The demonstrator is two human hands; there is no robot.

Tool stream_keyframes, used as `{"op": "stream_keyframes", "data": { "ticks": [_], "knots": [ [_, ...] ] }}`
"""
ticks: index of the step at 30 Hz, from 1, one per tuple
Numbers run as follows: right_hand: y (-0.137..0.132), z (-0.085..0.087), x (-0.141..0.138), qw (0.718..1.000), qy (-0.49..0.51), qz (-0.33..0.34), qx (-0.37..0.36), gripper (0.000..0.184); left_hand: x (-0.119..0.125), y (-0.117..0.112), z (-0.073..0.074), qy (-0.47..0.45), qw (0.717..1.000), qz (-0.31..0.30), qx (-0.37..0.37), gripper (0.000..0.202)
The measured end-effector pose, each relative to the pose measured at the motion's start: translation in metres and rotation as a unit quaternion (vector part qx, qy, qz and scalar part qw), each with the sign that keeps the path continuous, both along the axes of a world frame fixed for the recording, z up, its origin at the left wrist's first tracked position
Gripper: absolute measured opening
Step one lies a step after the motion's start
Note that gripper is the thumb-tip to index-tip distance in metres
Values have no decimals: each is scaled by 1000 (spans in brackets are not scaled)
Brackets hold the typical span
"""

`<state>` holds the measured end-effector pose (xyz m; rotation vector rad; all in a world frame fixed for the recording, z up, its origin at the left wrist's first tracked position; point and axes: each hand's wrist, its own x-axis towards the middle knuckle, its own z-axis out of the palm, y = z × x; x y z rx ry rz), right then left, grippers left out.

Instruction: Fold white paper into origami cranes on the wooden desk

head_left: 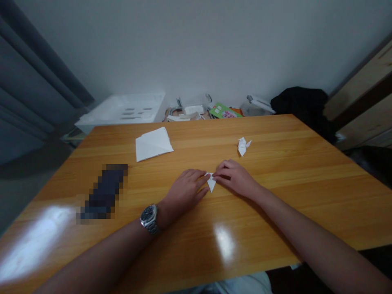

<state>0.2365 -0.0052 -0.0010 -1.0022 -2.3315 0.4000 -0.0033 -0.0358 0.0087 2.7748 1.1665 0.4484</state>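
A small white folded paper [211, 184] lies on the wooden table between my hands, its narrow point toward me. From the left, my left hand [188, 188] holds it down with its fingertips; a metal watch [149, 216] circles that wrist. My right hand [234, 176] pinches the paper's upper right edge between thumb and fingers. The fingertips cover part of the paper's upper side. Beyond my right hand sits a white folded paper figure [242, 146] with pointed ends. A stack of white paper sheets [153, 143] rests farther back on the left.
A blurred-out dark object [105, 192] lies on the table's left side. Behind the far edge are a white tray [122, 107], a green booklet [223, 110] and a clear bin [257, 106]. Black fabric [301, 104] is heaped at the back right, near wooden furniture.
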Motion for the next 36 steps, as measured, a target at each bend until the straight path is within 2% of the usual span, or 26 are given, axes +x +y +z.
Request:
{"op": "stream_keyframes", "data": {
  "ticks": [7,15,22,28,36],
  "knots": [
    [-2,9,10,997,-62,51,6,21,1,-3,5,33,999,-16,32,41],
    [-5,18,14,986,-161,32,8,27,4,-9,7,49,998,-24,19,46],
    [-6,21,13,989,-142,24,-37,28,6,-10,9,64,997,-19,48,45],
    [-3,16,12,992,-115,37,-21,28,8,-11,9,84,994,-25,67,40],
    [-2,12,10,993,-112,42,8,30,8,-10,7,64,996,-30,47,42]
  ]
}}
